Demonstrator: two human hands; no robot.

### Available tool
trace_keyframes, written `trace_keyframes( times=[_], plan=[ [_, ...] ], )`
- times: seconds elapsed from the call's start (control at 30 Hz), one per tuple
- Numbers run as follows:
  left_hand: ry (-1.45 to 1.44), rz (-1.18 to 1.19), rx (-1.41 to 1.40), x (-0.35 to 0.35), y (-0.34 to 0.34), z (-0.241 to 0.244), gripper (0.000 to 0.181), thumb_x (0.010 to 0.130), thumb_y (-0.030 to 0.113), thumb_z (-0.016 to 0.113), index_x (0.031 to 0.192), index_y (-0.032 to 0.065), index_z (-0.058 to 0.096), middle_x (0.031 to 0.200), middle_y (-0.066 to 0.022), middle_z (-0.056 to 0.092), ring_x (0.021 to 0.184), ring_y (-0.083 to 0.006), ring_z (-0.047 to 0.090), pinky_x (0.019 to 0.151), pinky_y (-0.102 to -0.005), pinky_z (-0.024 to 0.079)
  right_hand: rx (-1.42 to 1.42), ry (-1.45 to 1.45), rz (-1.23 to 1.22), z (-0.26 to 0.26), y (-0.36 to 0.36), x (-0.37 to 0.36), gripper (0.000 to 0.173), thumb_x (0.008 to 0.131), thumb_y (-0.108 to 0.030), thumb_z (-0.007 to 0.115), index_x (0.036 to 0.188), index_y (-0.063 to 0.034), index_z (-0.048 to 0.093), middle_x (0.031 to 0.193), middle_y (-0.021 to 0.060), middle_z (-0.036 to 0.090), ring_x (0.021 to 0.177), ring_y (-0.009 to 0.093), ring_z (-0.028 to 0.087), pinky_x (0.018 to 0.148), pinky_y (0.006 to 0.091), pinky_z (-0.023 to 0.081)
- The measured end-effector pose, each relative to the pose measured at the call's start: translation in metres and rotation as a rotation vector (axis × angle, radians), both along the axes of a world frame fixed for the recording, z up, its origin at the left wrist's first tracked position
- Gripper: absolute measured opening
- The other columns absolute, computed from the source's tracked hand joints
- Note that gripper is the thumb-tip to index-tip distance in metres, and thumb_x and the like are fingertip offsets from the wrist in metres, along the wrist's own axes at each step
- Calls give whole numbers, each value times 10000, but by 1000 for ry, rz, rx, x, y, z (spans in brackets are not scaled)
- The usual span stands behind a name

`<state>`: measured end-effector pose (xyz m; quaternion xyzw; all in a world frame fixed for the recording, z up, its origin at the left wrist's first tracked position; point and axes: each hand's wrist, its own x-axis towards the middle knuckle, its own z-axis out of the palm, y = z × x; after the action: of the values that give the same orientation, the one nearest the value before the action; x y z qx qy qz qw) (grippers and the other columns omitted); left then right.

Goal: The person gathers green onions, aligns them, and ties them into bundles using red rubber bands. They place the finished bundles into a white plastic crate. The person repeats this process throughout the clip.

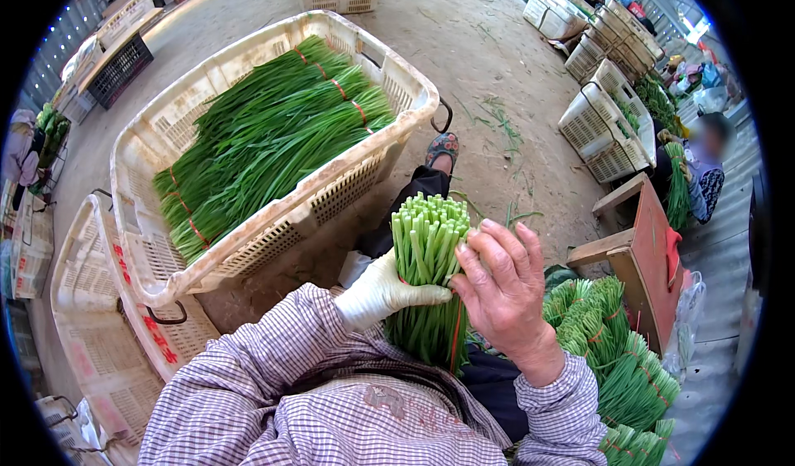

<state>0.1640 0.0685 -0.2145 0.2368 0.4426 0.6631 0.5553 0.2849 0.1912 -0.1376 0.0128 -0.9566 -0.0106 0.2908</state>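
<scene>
A thick bundle of green stalks, apparently garlic chives (pixel 428 230), stands upright before my chest with its pale cut ends up. My left hand (pixel 385 289), in a whitish glove, grips it around the side, thumb across the front. My bare right hand (pixel 503 279) is at the bundle's right side, its fingertips at the stems; whether they pinch anything is hidden. A red band (pixel 457 338) runs down the bundle's front below my hands, and a bit of red shows by my left thumb.
A large white plastic crate (pixel 372 146) at front left holds banded green bundles (pixel 273 137). More bundles (pixel 627 354) lie at my right beside an overturned wooden stool (pixel 652 267). Another crate (pixel 93 317) stands at left. A person (pixel 705 161) at right holds greens near crates (pixel 605 130).
</scene>
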Motion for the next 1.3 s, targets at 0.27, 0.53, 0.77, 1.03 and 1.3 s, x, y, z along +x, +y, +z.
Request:
trace_keyframes(
  times=[0.27,0.53,0.77,1.03,1.3],
  plan=[
    [-85,-378,52,-20,-1,4,816,657,183,838,1339,77,404,1251,-28,522,1178,-138,455,1014,-313,362,-554,-43,203,6,-5,8,343,610,140,660,867,4,477,1042,153,484,1014,346,542,876,402,482],
    [47,-238,216,-11,0,2,738,675,148,824,1304,65,447,1235,-40,548,1157,-145,479,1005,-309,370,-667,64,143,5,-10,11,306,661,143,652,846,-5,459,983,154,518,991,317,564,820,381,491],
    [-76,-127,165,5,13,1,775,676,57,802,1328,74,383,1260,-45,520,1161,-151,483,990,-322,393,-167,89,3,12,-14,13,327,692,-2,666,1005,-51,586,969,96,535,908,233,559,882,442,403],
    [-55,5,138,17,18,-2,795,664,19,802,1319,54,351,1255,-55,506,1153,-158,487,994,-326,392,66,-30,-243,19,-9,10,237,692,-118,629,903,-14,604,865,74,530,814,213,542,797,428,388],
    [81,-25,133,21,21,2,826,653,63,819,1329,33,345,1270,-63,489,1157,-157,476,999,-323,374,138,-101,-205,21,16,3,76,684,-60,595,731,-32,541,703,88,488,653,237,514,669,379,408]
  ],
)
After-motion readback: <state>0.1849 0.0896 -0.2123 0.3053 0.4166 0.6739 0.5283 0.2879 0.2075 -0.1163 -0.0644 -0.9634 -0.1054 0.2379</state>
